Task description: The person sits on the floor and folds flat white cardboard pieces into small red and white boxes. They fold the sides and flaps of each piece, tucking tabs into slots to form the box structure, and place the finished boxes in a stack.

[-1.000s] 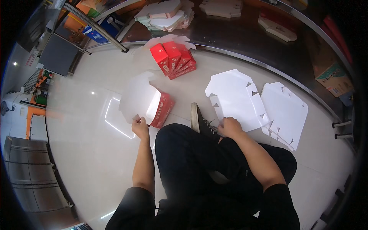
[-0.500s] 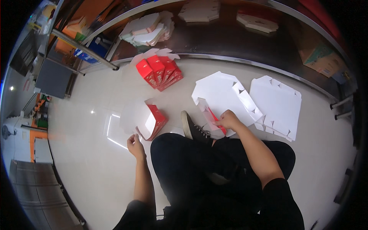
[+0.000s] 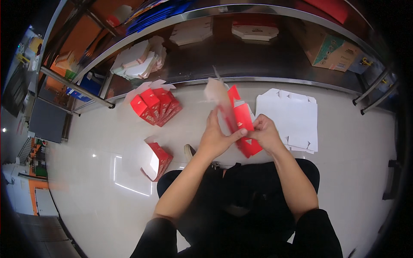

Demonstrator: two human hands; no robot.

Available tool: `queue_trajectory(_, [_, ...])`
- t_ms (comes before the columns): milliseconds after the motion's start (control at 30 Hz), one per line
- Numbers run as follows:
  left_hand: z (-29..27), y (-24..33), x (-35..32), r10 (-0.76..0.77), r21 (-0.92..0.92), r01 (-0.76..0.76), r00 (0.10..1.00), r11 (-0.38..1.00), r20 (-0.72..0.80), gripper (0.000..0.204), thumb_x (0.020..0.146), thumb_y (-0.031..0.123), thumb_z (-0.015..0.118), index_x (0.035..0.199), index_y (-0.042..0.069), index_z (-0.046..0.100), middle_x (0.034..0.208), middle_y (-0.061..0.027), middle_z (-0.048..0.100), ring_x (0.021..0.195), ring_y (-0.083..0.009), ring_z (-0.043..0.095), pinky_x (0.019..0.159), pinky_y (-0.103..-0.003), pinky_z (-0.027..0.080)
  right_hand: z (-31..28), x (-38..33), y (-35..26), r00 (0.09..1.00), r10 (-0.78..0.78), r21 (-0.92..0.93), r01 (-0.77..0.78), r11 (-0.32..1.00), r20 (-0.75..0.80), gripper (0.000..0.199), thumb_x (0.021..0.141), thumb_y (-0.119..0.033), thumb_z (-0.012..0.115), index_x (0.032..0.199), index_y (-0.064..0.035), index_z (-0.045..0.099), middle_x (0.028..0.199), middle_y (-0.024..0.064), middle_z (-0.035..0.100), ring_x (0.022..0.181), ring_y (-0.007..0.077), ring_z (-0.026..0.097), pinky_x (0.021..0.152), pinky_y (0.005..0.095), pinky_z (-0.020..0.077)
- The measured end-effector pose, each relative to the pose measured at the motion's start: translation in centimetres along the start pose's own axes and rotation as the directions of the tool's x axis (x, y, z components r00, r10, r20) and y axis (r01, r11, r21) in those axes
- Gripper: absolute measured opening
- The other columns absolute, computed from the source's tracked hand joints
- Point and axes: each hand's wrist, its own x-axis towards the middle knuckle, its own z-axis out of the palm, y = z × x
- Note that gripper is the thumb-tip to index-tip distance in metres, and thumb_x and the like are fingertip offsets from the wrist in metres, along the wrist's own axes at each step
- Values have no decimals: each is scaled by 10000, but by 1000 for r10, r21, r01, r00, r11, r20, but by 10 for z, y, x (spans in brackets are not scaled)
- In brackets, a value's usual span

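Above my lap I hold a partly folded red cardboard box (image 3: 243, 117) upright between both hands, its pale far flap smeared by motion. My left hand (image 3: 214, 138) grips the left side, with the thumb across the lower front and the fingers against the side. My right hand (image 3: 266, 135) pinches the right edge with bent fingers. On the floor right of it lie flat white box blanks (image 3: 289, 118) with slots along their edges. A single red box (image 3: 161, 159) with a white inside stands open at my left. Beyond it, several folded red boxes (image 3: 157, 107) are nested together.
A steel shelf edge (image 3: 266, 79) runs along the far side, with metal legs (image 3: 97, 97) at the left. Stacked flat cartons (image 3: 140, 59) and a brown cardboard box (image 3: 333, 53) sit on the shelf. My shoe (image 3: 189, 151) is beside the left forearm.
The nearer flat blank has been lifted off the floor and now stands partly folded, red side showing. My left hand came over from beside the single box to grip it. The view shifted.
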Motion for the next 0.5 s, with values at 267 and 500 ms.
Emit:
queue_trajectory(267, [9, -63, 23, 82, 83, -66, 975, 994, -205, 740, 915, 264, 768, 1425, -149, 426, 1393, -259, 541, 1215, -257, 588, 1026, -350, 478, 21, 10, -8, 987, 96, 146, -115, 983, 131, 579, 872, 170, 609, 1396, -5, 436, 1116, 141, 698, 994, 183, 691, 887, 306, 555])
queue_trajectory(500, [8, -42, 12, -249, -604, 219, 968, 766, 36, 378, 978, 55, 654, 1301, -131, 588, 1091, -152, 719, 931, -149, 675, 861, -270, 543, 30, 18, 13, 966, 60, 171, -106, 980, 251, 569, 887, 192, 563, 1396, -27, 434, 1198, 122, 665, 1079, 177, 666, 943, 308, 530])
